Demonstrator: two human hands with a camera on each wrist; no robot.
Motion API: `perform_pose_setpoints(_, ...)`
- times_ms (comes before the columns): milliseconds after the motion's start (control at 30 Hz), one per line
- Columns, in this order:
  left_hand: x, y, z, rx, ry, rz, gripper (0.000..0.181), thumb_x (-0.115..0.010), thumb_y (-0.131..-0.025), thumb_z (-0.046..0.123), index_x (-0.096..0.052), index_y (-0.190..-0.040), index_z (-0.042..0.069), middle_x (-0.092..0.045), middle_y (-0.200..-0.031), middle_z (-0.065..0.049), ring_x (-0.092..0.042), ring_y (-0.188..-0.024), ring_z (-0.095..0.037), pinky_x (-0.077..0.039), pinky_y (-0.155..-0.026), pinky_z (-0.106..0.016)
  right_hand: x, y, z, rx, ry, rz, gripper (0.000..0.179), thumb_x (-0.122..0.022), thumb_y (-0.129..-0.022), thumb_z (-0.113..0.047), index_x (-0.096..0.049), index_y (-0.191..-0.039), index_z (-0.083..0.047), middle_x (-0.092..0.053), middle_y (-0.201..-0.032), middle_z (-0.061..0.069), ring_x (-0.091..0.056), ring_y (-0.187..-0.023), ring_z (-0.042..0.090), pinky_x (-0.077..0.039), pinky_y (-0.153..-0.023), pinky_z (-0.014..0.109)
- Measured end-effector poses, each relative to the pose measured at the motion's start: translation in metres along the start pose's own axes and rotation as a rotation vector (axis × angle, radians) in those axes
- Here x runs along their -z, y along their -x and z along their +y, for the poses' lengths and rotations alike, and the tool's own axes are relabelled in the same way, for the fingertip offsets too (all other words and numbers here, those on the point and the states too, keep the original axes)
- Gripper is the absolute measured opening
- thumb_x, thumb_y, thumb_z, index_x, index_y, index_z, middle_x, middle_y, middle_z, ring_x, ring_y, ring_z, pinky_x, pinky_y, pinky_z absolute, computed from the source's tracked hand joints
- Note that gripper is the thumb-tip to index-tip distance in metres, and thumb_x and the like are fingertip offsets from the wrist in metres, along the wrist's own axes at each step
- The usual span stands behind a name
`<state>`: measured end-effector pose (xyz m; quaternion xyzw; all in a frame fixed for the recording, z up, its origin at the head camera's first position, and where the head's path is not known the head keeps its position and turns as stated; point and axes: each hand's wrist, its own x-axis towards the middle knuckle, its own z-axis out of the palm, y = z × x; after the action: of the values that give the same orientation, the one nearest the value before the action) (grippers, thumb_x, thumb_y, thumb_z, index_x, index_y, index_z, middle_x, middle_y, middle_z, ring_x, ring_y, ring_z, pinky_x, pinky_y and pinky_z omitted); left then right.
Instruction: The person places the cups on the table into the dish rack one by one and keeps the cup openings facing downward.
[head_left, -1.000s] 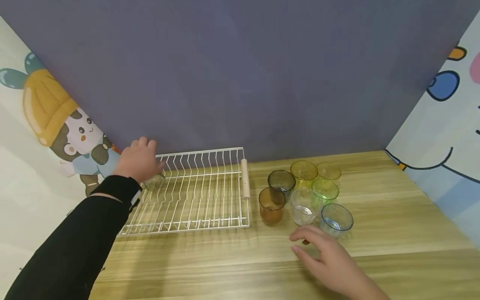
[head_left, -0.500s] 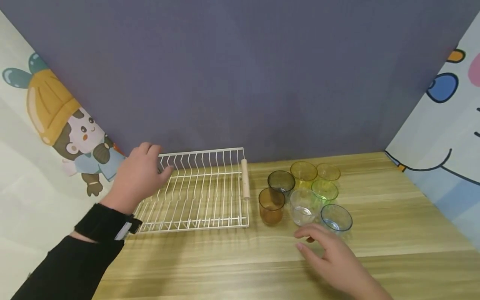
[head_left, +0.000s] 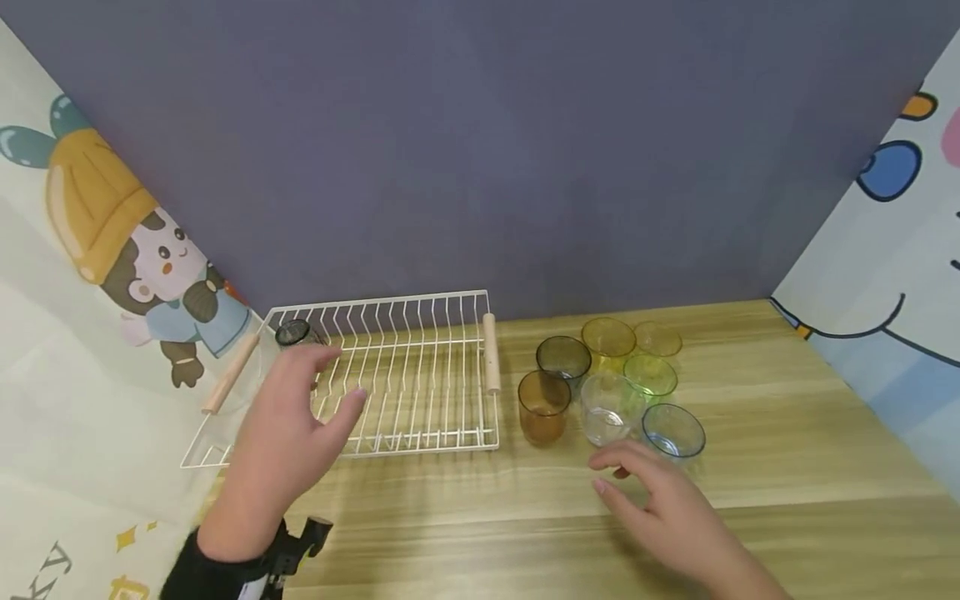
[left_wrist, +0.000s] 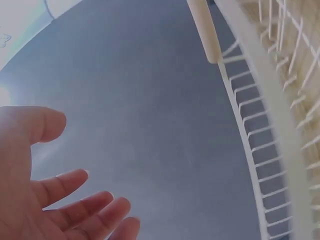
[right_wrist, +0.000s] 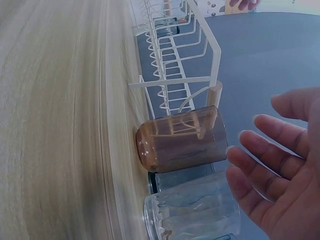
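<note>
Left hand [head_left: 288, 425] near rack [head_left: 491, 354] and right hand [head_left: 660, 508] near glasses [head_left: 543, 408] have fingers [right_wrist: 282, 132] parted (both empty).

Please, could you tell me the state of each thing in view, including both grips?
Left grip: thumb apart, holding nothing
Right grip: fingers loosely bent, holding nothing
Wire rack: standing on the table, partly hidden
Glass in rack: partly hidden, tilt unclear
Amber glass: upright, looks empty
Dark grey glass: upright
Clear glass: upright, looks empty
Blue glass: upright
Green glass: upright
Yellow glass: upright
Pale yellow glass: upright

Tabletop booth [head_left: 810, 442]: grey panel [head_left: 480, 167], cartoon-print walls [head_left: 911, 258].
</note>
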<state>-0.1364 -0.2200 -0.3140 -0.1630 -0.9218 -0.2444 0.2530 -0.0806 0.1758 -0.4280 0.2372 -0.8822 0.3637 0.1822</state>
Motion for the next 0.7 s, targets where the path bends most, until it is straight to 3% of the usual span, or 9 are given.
perform_pose_setpoints(100,-0.006,0.013,0.005,0.004,0.038,0.022,0.046,-0.072,-0.085,0.021,-0.055,-0.123,0.003,-0.056,-0.120,-0.011,-0.053,-0.102,-0.023,-0.049,-0.084,-0.044,0.001,0.000,-0.001,0.000,0.013,0.000,0.030,-0.071,-0.088,-0.013,-0.063,-0.110,-0.031,-0.061,-0.113,-0.016,-0.056,-0.093,0.003,-0.052,-0.078,0.025)
perform_pose_setpoints(333,-0.014,0.049,0.016,0.084,0.115,0.024,0.047,-0.076,-0.083,0.019,-0.056,-0.125,0.011,-0.056,-0.117,0.003,-0.052,-0.100,-0.013,-0.048,-0.083,-0.035,0.009,-0.002,-0.001,0.001,0.038,-0.005,0.029,-0.071,-0.088,-0.012,-0.063,-0.109,-0.030,-0.061,-0.112,-0.016,-0.056,-0.095,0.002,-0.049,-0.080,0.019)
perform_pose_setpoints(533,-0.024,0.064,0.016,0.103,0.148,0.018,0.044,-0.075,-0.084,0.019,-0.056,-0.124,0.014,-0.055,-0.113,0.006,-0.052,-0.097,-0.011,-0.050,-0.082,-0.036,0.020,-0.003,0.001,0.027,0.045,0.025,0.035,-0.073,-0.084,-0.005,-0.063,-0.109,-0.027,-0.063,-0.110,-0.014,-0.056,-0.094,0.003,-0.046,-0.080,0.015)
perform_pose_setpoints(700,-0.033,0.074,0.015,0.127,0.179,0.011,0.042,-0.075,-0.084,0.018,-0.056,-0.123,0.017,-0.055,-0.115,0.009,-0.053,-0.099,-0.012,-0.051,-0.083,-0.039,0.030,-0.003,0.002,-0.022,0.079,0.045,0.040,-0.074,-0.084,-0.005,-0.062,-0.112,-0.031,-0.061,-0.106,-0.017,-0.056,-0.090,0.002,-0.045,-0.075,0.013)
